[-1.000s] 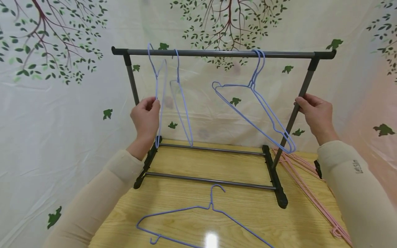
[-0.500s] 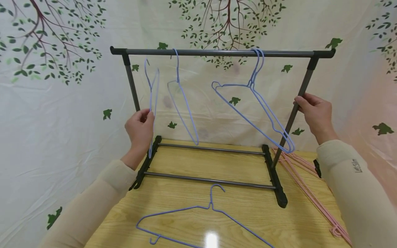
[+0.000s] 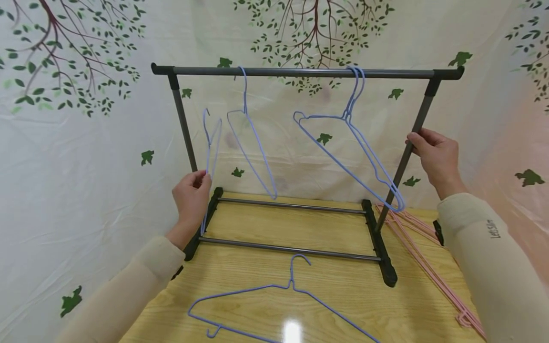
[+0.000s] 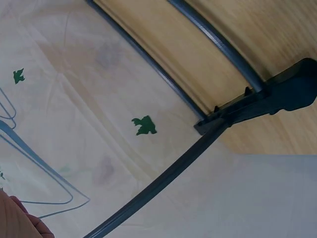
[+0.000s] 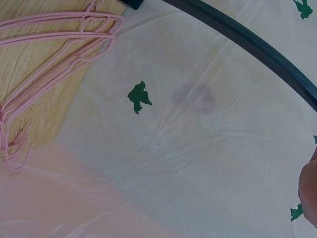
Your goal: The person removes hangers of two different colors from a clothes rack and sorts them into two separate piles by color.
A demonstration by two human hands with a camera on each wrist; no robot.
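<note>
Head view, left hand (image 3: 190, 197): fingers and thumb drawn narrow, pinching one side of a blue hanger (image 3: 208, 141).
Held hanger: upright and nearly edge-on, its hook below the top rail (image 3: 291, 73), its frame running above and below the fingers, near the left upright (image 3: 183, 126).
Head view, right hand (image 3: 439, 159): fingers and thumb curled around the right upright (image 3: 403, 166).
On the rail: one hanging hanger (image 3: 245, 100) to the right of the held one; farther right, a blue pair (image 3: 348, 114) with hooks close together.
On the tabletop (image 3: 279, 226): a loose blue hanger (image 3: 292, 281) in front of the rack, and pink hangers (image 3: 429, 268) beside its right foot.
Left wrist view: bent fingers in the lower left corner, thin wires reaching past them; mostly cropped, so which wire they pinch is hard to tell.
Right wrist view: part of the right hand at the right edge, below the dark upright; pink hangers at upper left, well apart from it.
</note>
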